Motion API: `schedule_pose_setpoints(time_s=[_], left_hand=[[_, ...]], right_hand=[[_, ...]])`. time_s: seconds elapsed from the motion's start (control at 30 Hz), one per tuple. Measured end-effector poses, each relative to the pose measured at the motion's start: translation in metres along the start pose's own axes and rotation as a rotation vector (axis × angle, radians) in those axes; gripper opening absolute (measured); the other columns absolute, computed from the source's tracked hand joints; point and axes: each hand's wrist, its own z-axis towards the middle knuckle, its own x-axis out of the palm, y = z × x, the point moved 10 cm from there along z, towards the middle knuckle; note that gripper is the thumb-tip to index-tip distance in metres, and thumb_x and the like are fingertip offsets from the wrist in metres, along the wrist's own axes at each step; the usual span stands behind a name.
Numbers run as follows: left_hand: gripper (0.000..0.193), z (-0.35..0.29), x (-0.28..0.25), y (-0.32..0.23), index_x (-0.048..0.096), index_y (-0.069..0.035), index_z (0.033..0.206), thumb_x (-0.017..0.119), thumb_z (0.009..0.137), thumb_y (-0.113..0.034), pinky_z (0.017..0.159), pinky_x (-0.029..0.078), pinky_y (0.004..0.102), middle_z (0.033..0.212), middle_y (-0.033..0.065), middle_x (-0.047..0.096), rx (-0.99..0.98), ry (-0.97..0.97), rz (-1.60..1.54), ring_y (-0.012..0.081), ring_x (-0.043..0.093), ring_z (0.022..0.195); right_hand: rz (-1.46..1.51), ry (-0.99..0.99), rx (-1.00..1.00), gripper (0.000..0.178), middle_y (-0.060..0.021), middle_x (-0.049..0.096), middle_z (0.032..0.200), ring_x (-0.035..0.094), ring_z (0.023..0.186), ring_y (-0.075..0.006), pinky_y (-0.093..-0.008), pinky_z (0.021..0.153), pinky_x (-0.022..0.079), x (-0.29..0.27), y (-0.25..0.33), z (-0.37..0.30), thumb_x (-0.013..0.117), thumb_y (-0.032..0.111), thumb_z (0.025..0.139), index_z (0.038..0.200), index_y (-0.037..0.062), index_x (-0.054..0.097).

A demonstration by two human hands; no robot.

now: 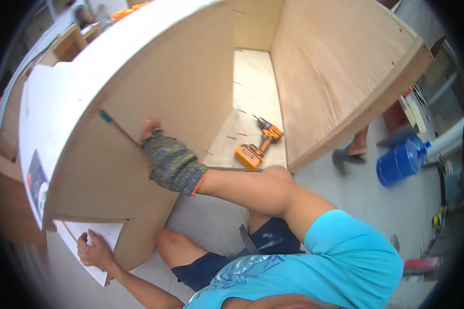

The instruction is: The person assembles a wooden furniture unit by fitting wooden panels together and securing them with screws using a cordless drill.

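My right hand [172, 160] wears a grey-green knitted glove with the fingertips bare. It is closed on a thin stick with a green end [105, 116], held against or close to the plywood panel [191, 87] of a large cabinet; the exact kind of tool is unclear. My bare left hand [94, 251] is low at the left, by the white board [119, 232] at the cabinet's lower corner. Its fingers are curled together, and anything in them is too small to make out. An orange and black cordless drill [263, 141] lies inside the cabinet.
Several dark nails or slits mark the cabinet's inner panel [247, 87]. A thick wooden side panel [340, 67] rises at the right. Beyond it are another person's sandalled foot [350, 154] and a blue water jug [399, 164]. My bent knees are close to the cabinet.
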Motion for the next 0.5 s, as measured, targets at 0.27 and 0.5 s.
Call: schedule_pose_setpoints(time_s=[0.27,0.5], left_hand=[[0.024,-0.003,-0.007,-0.003,0.067,-0.007,0.094,0.067,0.083,-0.028,0.092,0.038,0.0464,0.093,0.0102,0.067,0.020,-0.019,-0.127,0.0321,0.058,0.097],[0.023,-0.001,-0.007,-0.006,0.064,-0.008,0.095,0.067,0.083,-0.028,0.100,0.032,0.0446,0.095,0.0058,0.062,0.001,0.051,-0.167,0.0263,0.055,0.099]], right_hand=[[0.014,0.097,0.132,0.100,-0.0440,0.014,0.148,0.033,0.137,-0.0498,-0.0493,0.101,0.043,0.000,-0.003,0.000,0.065,0.019,0.078,0.150,-0.0090,0.003],[-0.067,0.047,0.030,0.101,-0.0447,0.010,0.149,0.030,0.137,-0.0516,-0.0501,0.101,0.043,-0.007,0.004,0.001,0.066,0.021,0.081,0.150,-0.0087,-0.001]])
